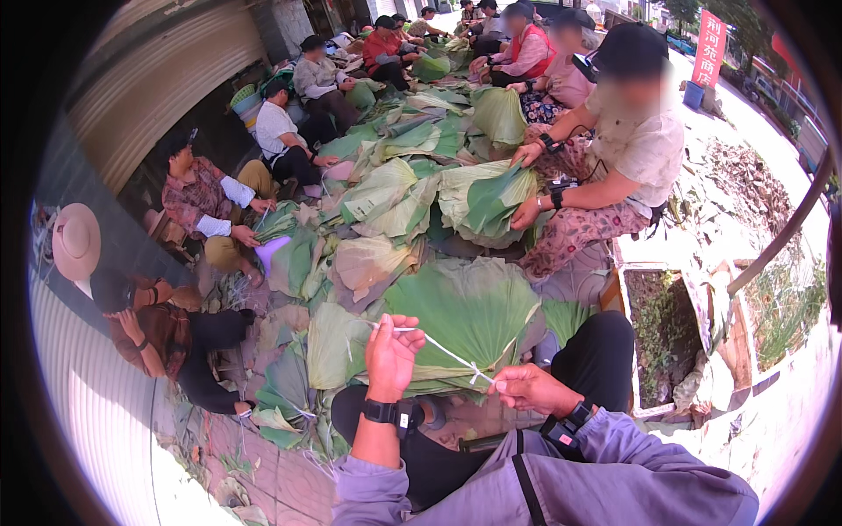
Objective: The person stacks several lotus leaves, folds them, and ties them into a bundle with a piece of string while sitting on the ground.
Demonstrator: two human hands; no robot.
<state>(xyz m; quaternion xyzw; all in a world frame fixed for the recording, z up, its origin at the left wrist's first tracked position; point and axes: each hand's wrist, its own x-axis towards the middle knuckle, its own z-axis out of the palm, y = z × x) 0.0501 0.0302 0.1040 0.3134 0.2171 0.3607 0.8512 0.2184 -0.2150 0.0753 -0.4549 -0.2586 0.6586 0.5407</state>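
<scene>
1. The left hand [391, 355] has its fingers pinched shut on one end of a white string [443, 349].
2. The right hand [531, 388] grips the other end, seemingly pulling it taut to hold a knot tight.
3. The string crosses a bundle of leaves [469, 317]: big, green, folded flat, lying over the person's knees.
4. More leaves cover the ground between the seated people [614, 149].

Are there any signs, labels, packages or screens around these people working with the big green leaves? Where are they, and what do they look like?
Red sign: top right, by the street; tall upright rectangle, red with pale characters.
Blue container: just below the sign, small and boxy; too small to tell any label.
No screens or other packages show clearly.
</scene>
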